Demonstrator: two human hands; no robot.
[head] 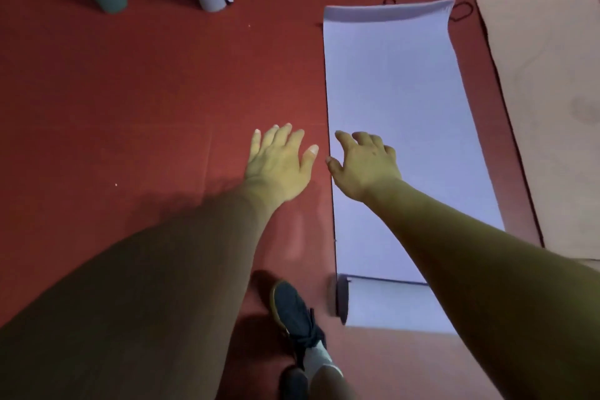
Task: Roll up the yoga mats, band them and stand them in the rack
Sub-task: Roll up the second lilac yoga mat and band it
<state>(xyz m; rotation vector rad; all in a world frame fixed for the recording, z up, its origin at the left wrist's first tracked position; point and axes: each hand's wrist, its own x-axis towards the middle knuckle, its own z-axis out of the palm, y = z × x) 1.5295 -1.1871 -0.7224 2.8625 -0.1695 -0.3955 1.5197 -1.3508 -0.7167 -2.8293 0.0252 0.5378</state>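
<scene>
lilac foam yoga mat (399, 107) runs lengthwise away, roll at near end; right hand (367, 162) over it, left hand (279, 162) beside; both empty, fingers loose

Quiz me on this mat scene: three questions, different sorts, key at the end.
1. True or false: the lilac mat is fully rolled up.
2. The right hand is above: A the rack, B the lilac mat, C the bare floor.
3. Fill in: the pink mat lies ___, to the right of the lilac one.
Key: 1 false, only its near end is rolled; 2 B; 3 flat.
</scene>
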